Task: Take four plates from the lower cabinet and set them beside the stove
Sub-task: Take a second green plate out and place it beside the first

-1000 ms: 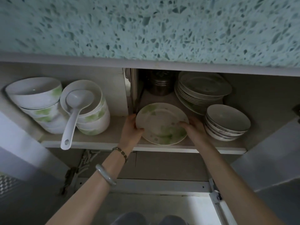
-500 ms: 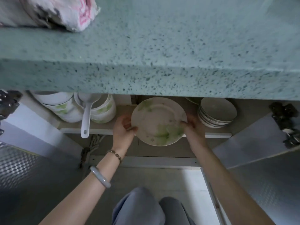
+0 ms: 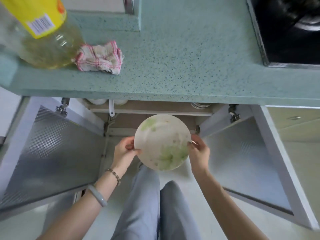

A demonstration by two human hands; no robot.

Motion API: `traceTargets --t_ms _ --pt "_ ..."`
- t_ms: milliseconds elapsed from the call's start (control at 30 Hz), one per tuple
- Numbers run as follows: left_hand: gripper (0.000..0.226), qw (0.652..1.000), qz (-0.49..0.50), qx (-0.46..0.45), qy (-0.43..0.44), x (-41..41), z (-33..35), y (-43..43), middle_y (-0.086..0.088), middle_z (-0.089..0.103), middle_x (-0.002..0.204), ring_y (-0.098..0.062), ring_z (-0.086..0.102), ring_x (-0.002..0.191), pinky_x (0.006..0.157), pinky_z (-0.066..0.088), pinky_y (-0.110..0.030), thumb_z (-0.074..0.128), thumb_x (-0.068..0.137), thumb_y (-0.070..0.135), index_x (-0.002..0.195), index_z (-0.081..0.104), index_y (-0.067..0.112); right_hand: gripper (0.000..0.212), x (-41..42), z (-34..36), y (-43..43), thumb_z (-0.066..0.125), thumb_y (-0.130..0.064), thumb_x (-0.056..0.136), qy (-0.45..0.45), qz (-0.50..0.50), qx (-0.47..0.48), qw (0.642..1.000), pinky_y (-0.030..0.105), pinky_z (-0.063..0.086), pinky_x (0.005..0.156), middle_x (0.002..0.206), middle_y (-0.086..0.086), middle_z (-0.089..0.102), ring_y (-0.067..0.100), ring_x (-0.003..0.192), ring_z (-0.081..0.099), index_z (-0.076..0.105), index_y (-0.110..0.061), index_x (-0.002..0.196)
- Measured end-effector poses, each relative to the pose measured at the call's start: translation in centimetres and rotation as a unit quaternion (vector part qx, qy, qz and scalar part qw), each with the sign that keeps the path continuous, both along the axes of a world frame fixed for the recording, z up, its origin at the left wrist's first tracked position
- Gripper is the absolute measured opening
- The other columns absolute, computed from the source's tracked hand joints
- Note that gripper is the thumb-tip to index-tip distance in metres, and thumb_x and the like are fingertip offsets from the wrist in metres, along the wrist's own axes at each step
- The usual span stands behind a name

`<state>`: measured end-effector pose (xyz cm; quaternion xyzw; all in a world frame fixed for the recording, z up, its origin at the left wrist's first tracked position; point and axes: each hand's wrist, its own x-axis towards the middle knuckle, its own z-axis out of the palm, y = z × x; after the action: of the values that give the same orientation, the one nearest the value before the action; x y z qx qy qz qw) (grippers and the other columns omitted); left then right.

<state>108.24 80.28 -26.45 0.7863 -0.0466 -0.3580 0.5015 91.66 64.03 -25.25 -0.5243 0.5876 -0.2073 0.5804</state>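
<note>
Speckled green worktop [image 3: 181, 66]: oil bottle [image 3: 45, 35] and crumpled cloth [image 3: 100, 57] near left front edge, black stove [image 3: 290, 30] at right rear corner. Below, both cabinet doors [image 3: 52, 153] open. Plate [image 3: 162, 142] held clear of cabinet, left hand [image 3: 125, 151] and right hand [image 3: 199, 153] gripping opposite rims.

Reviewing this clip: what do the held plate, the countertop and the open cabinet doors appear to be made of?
The plate: probably glazed ceramic, possibly melamine; smooth white face, green print, soft sheen. The countertop: stone-like terrazzo or composite; teal with dark speckles, matte. The cabinet doors: inner panels look like embossed metal sheet, a dotted grid catching light, in pale frames; exact material unclear.
</note>
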Motion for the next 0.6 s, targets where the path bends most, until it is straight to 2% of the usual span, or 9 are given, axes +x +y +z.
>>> traceTargets --t_ms 100,267,367,433,500,600 --pt "0.048 1.0 0.009 -0.001 -0.009 -2.4 5.2 1.3 -0.005 0.071 0.096 -0.018 0.066 0.087 0.068 0.053 -0.015 0.069 0.068 -0.019 0.105 0.067 0.012 0.037 -2.1 5.1 1.5 0.049 0.003 0.077 0.002 0.014 -0.001 1.0 0.011 0.046 0.057 0.092 0.003 0.072 0.012 0.074 0.064 0.07 -0.014 0.103" --pt "0.047 1.0 0.025 0.0 -0.017 -5.9 13.1 3.7 -0.002 0.069 0.096 -0.015 0.065 0.088 0.064 0.052 -0.013 0.069 0.07 -0.017 0.109 0.066 0.009 0.037 -5.3 13.5 3.7 0.049 0.004 0.076 -0.009 0.02 0.005 1.0 0.016 0.048 0.058 0.088 0.003 0.072 0.014 0.075 0.065 0.07 -0.015 0.1" --pt "0.048 1.0 0.026 -0.013 -0.01 -7.4 16.8 4.9 -0.003 0.069 0.101 -0.018 0.065 0.094 0.069 0.051 -0.017 0.072 0.071 -0.013 0.11 0.065 0.012 0.033 -6.8 18.2 4.7 0.049 0.005 0.078 -0.025 0.017 -0.005 1.0 0.013 0.046 0.056 0.082 -0.002 0.07 0.005 0.067 0.063 0.07 -0.012 0.097" --pt "0.05 0.999 0.021 -0.035 0.003 -7.7 19.1 5.5 -0.002 0.07 0.105 -0.019 0.066 0.099 0.077 0.053 -0.025 0.076 0.067 -0.006 0.108 0.065 0.021 0.03 -7.7 21.1 5.2 0.051 0.004 0.08 -0.042 0.016 -0.017 0.999 0.014 0.048 0.056 0.078 -0.007 0.069 -0.001 0.064 0.063 0.069 -0.017 0.092" --pt "0.051 0.998 -0.001 -0.06 0.015 -7.7 21.3 5.9 -0.002 0.071 0.11 -0.02 0.067 0.103 0.081 0.056 -0.033 0.077 0.065 -0.001 0.106 0.066 0.027 0.03 -8.6 23.5 5.6 0.053 0.002 0.08 -0.056 0.009 -0.028 0.998 0.018 0.052 0.06 0.08 -0.006 0.071 0.002 0.068 0.065 0.069 -0.023 0.087" --pt "0.045 0.994 0.001 -0.105 0.032 -7.7 24.2 5.6 -0.009 0.071 0.111 -0.029 0.068 0.102 0.082 0.057 -0.044 0.073 0.073 -0.005 0.109 0.066 0.02 0.029 -9.6 26.4 6.0 0.056 0.0 0.079 -0.071 -0.008 -0.049 0.996 0.03 0.056 0.07 0.083 -0.002 0.073 0.01 0.078 0.068 0.07 -0.026 0.086"
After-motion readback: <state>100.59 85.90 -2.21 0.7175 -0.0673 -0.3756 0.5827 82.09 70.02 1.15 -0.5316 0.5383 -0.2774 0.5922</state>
